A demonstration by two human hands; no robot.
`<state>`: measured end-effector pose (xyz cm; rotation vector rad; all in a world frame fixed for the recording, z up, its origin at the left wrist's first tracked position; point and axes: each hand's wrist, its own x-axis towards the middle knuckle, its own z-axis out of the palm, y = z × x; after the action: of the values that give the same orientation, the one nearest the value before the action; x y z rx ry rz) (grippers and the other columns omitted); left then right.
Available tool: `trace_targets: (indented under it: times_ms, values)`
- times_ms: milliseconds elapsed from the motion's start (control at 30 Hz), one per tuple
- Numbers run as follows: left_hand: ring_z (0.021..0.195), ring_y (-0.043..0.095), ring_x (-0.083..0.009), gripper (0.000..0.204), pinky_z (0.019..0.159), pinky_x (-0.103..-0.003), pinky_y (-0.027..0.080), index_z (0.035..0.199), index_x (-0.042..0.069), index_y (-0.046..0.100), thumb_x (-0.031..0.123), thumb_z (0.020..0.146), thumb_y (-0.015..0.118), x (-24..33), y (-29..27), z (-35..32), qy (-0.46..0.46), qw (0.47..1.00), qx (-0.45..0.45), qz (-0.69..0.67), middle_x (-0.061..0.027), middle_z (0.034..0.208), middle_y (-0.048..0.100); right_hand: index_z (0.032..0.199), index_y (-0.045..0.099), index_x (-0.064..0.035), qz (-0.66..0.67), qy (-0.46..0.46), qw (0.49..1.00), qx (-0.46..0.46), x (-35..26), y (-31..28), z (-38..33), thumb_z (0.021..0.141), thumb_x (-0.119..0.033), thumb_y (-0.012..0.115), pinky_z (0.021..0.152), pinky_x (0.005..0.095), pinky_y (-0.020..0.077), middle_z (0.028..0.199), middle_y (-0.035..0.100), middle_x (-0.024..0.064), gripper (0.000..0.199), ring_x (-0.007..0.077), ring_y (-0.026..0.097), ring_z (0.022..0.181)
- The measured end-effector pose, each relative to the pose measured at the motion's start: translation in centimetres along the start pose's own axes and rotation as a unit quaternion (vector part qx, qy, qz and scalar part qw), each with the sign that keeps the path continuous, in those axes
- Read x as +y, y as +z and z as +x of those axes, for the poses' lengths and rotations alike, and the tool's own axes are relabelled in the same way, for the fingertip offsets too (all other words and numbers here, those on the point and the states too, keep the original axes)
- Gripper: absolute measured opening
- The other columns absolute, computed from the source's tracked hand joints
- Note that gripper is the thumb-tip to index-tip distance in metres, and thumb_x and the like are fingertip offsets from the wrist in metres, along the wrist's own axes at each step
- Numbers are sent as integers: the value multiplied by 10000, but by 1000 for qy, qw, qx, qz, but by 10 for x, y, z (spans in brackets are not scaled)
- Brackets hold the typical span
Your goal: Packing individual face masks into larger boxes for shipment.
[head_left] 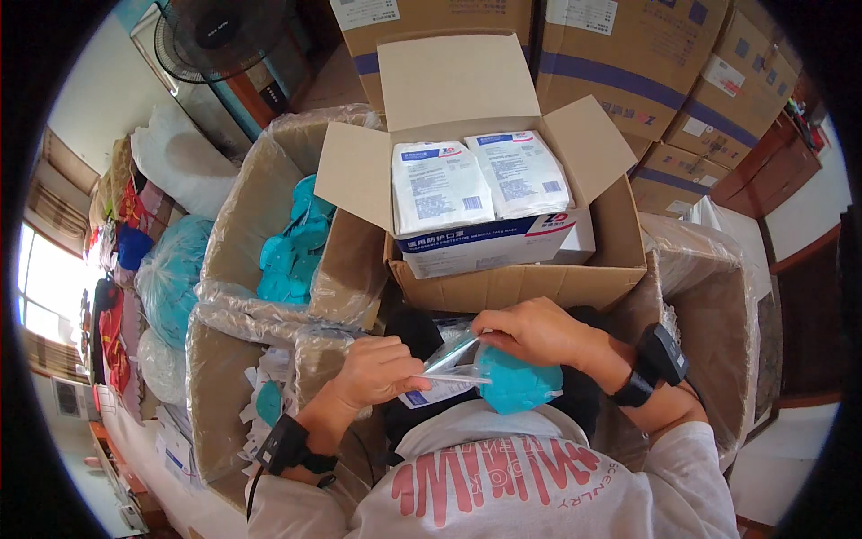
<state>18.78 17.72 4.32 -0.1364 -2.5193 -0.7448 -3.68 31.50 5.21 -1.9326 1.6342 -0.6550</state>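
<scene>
Both left hand [382,369] and right hand [537,332], in front of the open box [489,247], are finger-pinching a clear bag [452,353], likely light, slippery, best held by its rim.

Mask [518,382], 5 o'clock: teal. Packets [442,187], 12 to 1 o'clock: white, blue and red print. Piled masks [280,259], 9 o'clock: teal. Stacked cartons [620,40], 1 to 2 o'clock: brown, purple-blue bands. Shirt [512,481], 5 to 6 o'clock: white, pink wavy-line pattern. Wrist devices [662,353], 4 and 7 o'clock: black.
</scene>
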Motion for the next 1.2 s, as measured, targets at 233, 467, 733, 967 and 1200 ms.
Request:
trace_targets:
  times_ms: [233, 467, 733, 967, 1200]
  values:
    - [497, 452, -195, 233, 423, -309, 336, 665, 95, 561, 278, 659, 705, 2, 0, 3, 7, 1000, 9, -6, -25, 566, 446, 952, 533, -133, 94, 73, 987, -107, 2, -5, 3, 817, -231, 545, 601, 419, 438, 769, 613, 117, 168, 326, 589, 721]
    - [517, 489, -228, 230, 445, -329, 366, 673, 84, 566, 281, 718, 674, -8, 1, -10, -35, 998, 41, 9, -52, 582, 485, 947, 612, -109, 31, 18, 998, -60, -1, 0, 8, 809, -177, 566, 619, 382, 452, 801, 623, 117, 161, 297, 593, 703]
    - [549, 473, -203, 206, 537, -296, 404, 747, 33, 557, 218, 837, 556, -13, -13, -100, -422, 870, 234, 95, -79, 628, 534, 868, 543, -57, 571, 88, 707, 408, 57, -30, -34, 892, -220, 464, 589, 219, 444, 786, 535, 34, 183, 104, 521, 671]
    - [663, 473, -109, 321, 594, -261, 400, 862, 2, 583, 279, 925, 435, -8, -72, -231, -440, 547, 712, -8, -29, 769, 557, 1074, 425, -1, 668, -75, 702, 235, 119, -62, -95, 916, -211, 413, 489, 219, 320, 737, 436, 45, 264, 95, 371, 542]
    - [715, 544, -166, 472, 652, -292, 432, 902, -26, 588, 406, 915, 398, 8, -83, -359, -563, 439, 651, 257, -74, 781, 595, 1069, 464, -19, 692, -64, 689, 206, 134, -47, -94, 895, -213, 480, 493, 219, 361, 744, 471, 35, 260, 105, 420, 545]
